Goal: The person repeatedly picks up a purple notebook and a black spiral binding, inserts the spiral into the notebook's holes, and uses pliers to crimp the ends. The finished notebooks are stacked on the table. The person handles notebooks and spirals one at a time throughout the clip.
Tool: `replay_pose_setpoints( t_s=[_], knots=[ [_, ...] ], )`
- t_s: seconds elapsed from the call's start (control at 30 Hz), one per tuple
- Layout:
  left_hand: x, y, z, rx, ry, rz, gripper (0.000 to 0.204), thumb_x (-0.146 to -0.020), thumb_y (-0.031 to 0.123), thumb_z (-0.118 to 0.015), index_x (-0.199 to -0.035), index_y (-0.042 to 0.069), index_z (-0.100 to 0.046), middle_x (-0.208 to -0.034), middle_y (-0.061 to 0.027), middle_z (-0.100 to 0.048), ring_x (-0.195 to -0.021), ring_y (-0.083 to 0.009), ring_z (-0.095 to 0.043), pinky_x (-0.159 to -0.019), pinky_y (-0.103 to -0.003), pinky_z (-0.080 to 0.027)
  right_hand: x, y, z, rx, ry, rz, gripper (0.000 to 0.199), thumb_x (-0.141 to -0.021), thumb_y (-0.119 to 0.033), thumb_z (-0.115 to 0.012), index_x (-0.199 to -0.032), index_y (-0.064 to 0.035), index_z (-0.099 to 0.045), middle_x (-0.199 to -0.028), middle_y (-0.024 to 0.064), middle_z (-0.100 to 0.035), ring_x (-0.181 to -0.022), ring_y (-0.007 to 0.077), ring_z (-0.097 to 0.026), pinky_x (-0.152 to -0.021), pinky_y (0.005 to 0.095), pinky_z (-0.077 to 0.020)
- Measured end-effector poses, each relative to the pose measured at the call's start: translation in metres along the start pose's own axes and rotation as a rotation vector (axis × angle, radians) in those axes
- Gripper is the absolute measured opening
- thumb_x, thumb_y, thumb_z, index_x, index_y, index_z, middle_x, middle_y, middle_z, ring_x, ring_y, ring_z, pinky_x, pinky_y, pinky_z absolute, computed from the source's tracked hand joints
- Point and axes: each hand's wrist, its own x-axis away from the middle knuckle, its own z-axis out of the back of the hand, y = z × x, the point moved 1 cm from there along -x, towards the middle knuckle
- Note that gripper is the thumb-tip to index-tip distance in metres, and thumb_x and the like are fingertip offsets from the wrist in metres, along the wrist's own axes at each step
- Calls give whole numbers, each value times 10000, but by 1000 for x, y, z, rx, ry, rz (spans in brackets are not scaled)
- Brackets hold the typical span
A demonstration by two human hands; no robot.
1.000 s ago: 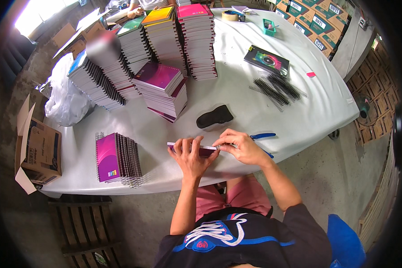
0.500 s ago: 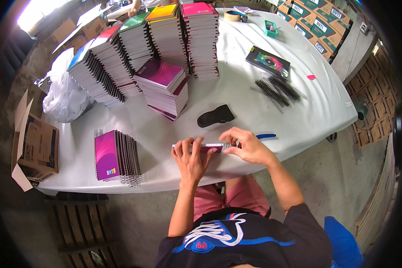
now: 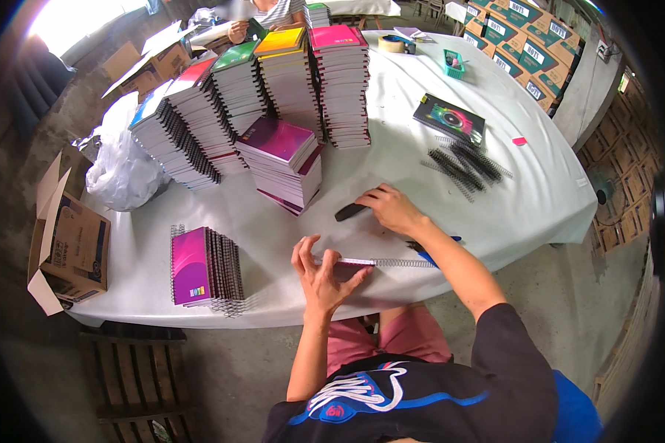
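My left hand (image 3: 319,279) grips a purple notebook (image 3: 345,270) at the table's near edge, thumb on the near side and fingers over the far side. A metal-looking spiral coil (image 3: 410,263) runs out from the notebook's right end along its spine. My right hand (image 3: 393,210) is closed on the right end of a black flat object with a rounded end (image 3: 349,212), tilted up from the cloth; its exact kind I cannot make out. Partly hidden by my right forearm lies a blue-handled tool (image 3: 426,255).
Tall stacks of coloured spiral notebooks (image 3: 340,88) stand beyond, with purple loose books (image 3: 277,140) before them. Coiled purple notebooks (image 3: 192,266) sit at left by an open carton (image 3: 77,244). Black coils (image 3: 465,162) lie at right. Another person's hand (image 3: 238,31) shows behind.
My right hand has left the coil and moved up to the black object, now lifted at one end. The coil stretches free to the right. My left hand still holds the notebook.
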Motion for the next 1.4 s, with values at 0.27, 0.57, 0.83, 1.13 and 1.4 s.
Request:
replay_pose_setpoints(
  t_s=[0.27,0.57,0.83,1.13,1.4],
  knots=[
    [-1,-2,-1,47,-20,29,489,-574,424,-827,-733,63,-538,-1239,-174,-421,-1232,-388,-295,-1006,-483,-282,43,-37,38,-1162,-265,-75,318,-611,139,-546,-850,23,-720,-879,134,-709,-853,180,-663,-770,257,-501],
    [-6,-5,3,71,-83,-13,543,-594,520,-792,-726,49,-557,-1281,-191,-409,-1250,-401,-282,-1014,-495,-265,31,-33,53,-663,-258,-391,302,-630,68,-597,-868,-53,-737,-735,57,-696,-649,75,-564,-627,232,-457],
    [-9,-8,2,58,-97,-19,575,-533,525,-818,-741,47,-575,-1316,-195,-378,-1245,-407,-286,-989,-501,-300,25,-39,41,-936,-105,-166,292,-642,31,-630,-896,-67,-735,-700,48,-690,-637,68,-568,-610,233,-452],
    [-7,-32,-16,362,-3,163,720,-411,460,-886,-893,73,-517,-1166,-155,-368,-1121,-319,-385,-809,-435,-447,22,-59,25,-939,-134,-67,262,-638,-24,-648,-882,-64,-734,-673,60,-682,-580,75,-542,-568,265,-454],
    [0,-44,-28,571,-10,361,1034,-347,395,-937,-1081,25,-309,-1086,-120,-353,-995,-243,-438,-823,-374,-431,6,-62,16,-563,-75,-231,249,-679,62,-628,-885,-31,-732,-720,67,-697,-633,88,-590,-579,272,-470]
  ],
)
